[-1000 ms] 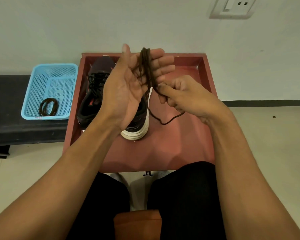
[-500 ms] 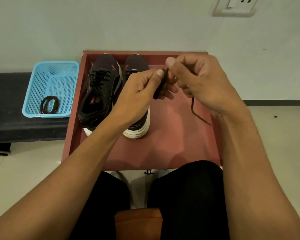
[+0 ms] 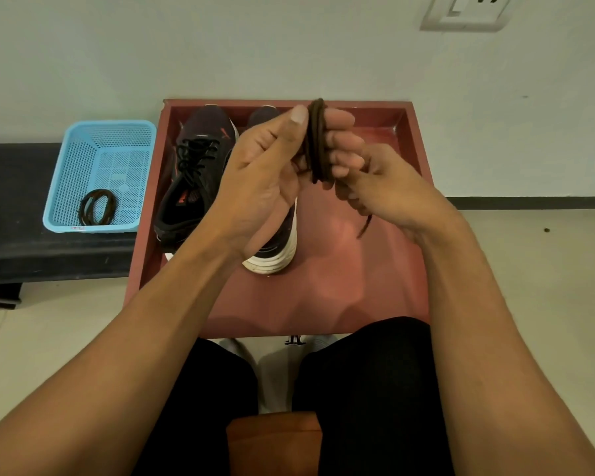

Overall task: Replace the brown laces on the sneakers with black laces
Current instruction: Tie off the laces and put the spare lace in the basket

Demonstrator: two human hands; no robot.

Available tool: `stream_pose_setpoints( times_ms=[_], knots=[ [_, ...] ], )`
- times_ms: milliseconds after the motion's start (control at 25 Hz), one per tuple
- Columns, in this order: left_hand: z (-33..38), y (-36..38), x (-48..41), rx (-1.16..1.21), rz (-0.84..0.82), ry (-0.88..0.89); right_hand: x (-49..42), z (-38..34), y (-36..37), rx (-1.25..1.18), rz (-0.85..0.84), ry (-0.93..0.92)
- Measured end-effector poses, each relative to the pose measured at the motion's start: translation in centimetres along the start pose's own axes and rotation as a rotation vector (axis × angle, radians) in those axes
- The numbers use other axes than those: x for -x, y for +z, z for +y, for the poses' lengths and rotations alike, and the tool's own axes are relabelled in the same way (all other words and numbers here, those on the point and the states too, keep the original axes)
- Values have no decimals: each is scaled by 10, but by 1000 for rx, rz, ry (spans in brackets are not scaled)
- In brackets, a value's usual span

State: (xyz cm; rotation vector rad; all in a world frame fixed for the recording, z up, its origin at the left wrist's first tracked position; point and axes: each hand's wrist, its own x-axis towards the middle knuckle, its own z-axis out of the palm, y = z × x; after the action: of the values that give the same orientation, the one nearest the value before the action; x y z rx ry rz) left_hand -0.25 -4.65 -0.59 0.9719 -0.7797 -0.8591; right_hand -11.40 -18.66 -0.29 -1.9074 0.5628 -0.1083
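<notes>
lace point(image 3: 316, 142): brown, sitting coiled round the left grip's fingers, above the far edge of the tray point(image 3: 375, 104); its tail is hanging under the right grip.
left grip point(image 3: 265, 173): holding the coil, thumb lying beside it.
right grip point(image 3: 385, 187): pinching the loose end.
handling: light, limp, likely to spring apart; I'm judging a pinch across all the turns safest.
sneakers point(image 3: 193, 187): standing along the tray's left side.
basket point(image 3: 110, 124): holding a second lace point(image 3: 97, 207).
</notes>
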Motion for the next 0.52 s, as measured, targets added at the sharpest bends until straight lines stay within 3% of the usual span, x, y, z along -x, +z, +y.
stream_pose_setpoints(
  times_ms=[240,400,520],
  knots=[
    [0,-12,-4,-29,156,32,1,-5,6,65,-200,7],
    [-5,-17,-5,-316,240,51,4,-9,2,-12,-201,-38],
    [-8,-19,-4,-614,214,46,5,-12,-3,-78,-168,-85]
  ],
)
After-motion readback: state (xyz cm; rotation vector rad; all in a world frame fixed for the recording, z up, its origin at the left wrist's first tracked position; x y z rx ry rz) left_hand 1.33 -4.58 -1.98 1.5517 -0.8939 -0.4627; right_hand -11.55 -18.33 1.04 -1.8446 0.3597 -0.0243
